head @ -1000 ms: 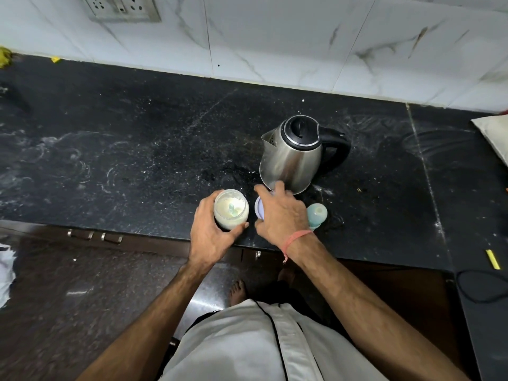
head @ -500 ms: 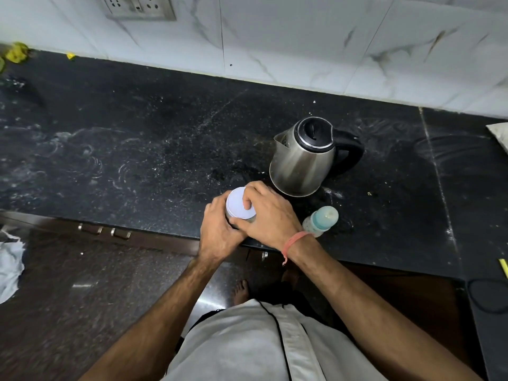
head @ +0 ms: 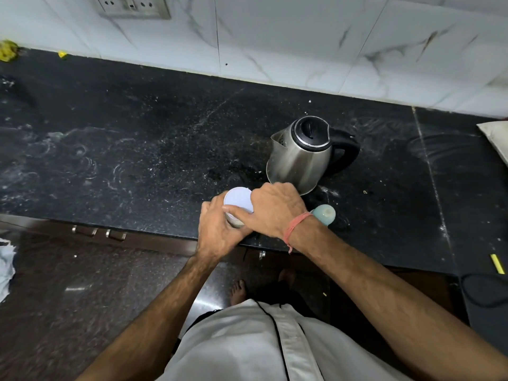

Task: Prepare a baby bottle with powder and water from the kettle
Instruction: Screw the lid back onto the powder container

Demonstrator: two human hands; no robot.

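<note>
Single head view, looking steeply down and forward over counter's (head: 137, 138) front edge toward wall; close range.

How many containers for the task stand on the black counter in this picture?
3: the steel kettle at the back, the powder jar held by both hands at the counter's front edge, and the baby bottle partly hidden behind the right wrist.

Powder jar (head: 233, 220) body mostly covered by left hand (head: 217, 232); right hand (head: 275, 213) hides the near-right edge of its lid (head: 238, 199). Baby bottle (head: 324, 214) behind right wrist, only the teal top shows (contents can't tell). Cushion-like thing (head: 496, 138) far right of the right hand, cut off by the frame edge.
</note>
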